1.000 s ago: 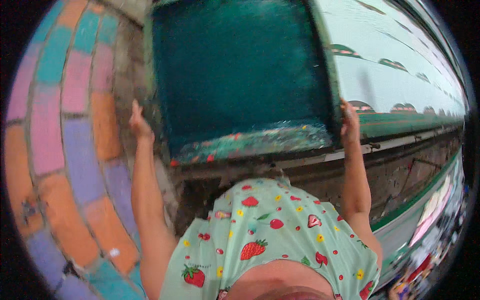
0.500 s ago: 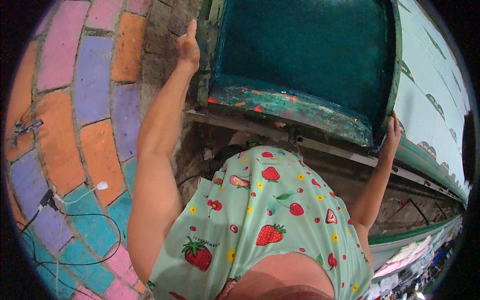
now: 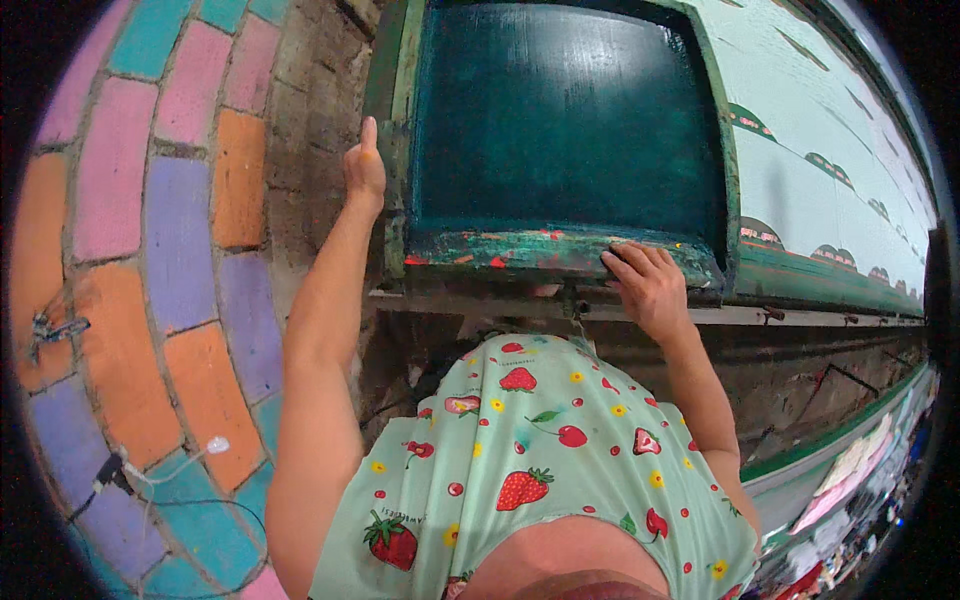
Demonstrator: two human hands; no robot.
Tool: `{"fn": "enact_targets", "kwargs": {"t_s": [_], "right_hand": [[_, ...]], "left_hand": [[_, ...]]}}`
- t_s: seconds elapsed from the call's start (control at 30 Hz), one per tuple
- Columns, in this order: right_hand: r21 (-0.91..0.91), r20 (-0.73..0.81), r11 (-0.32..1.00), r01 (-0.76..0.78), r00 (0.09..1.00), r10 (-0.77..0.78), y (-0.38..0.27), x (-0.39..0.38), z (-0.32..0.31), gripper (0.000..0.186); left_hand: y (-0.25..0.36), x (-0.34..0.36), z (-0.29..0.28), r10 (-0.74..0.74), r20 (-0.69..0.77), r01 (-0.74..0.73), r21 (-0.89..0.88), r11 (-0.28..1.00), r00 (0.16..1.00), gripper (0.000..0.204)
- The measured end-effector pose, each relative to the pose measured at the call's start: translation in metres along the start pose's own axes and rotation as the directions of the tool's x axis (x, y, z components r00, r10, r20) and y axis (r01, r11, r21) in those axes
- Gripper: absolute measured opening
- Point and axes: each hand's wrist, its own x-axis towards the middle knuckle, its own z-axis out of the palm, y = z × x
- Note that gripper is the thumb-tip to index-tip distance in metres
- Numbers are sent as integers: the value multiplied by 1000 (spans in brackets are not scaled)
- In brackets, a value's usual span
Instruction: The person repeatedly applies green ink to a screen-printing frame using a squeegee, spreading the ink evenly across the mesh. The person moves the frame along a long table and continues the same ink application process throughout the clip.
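The right hand (image 3: 655,295) has moved from the right side of the green frame (image 3: 405,110) to its near ledge (image 3: 550,250); the left hand (image 3: 366,175) remains at the left side. The frame now lies squarer to the view, though the camera has shifted too.

Position: the frame is directly ahead of the person, beside a pale cloth (image 3: 760,180) on its right. Its dark green panel (image 3: 570,130) is glossy toward the far end; the near ledge carries red, yellow and pale stains.

Fingers: those of the right hand are bent, lying close together, tips on the ledge; whether the thumb pinches from beneath cannot be told. On the left hand one digit points away from the body along the frame's outer edge; the others are hidden, so their hold cannot be told.

Progress: dark domed prints (image 3: 760,232) stand in rows on the exposed cloth, so that stretch is judged at least partly done. The surface beneath the frame is concealed; what remains there cannot be established.
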Motion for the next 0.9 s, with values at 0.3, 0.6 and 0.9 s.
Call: {"fn": "enact_targets", "kwargs": {"t_s": [0.3,0.6,0.9], "right_hand": [[-97,188,994,-50,980,68,-44,74,6,53],[-66,274,976,-209,937,219,-57,70,-9,50],[-135,-24,982,-132,991,130,-48,61,23,59]], "left_hand": [[10,5,10,-105,45,79,398,914,993,89],[6,2,11,49,38,-60,406,912,998,75],[9,-4,8,9,89,-34,284,958,996,64]]}}
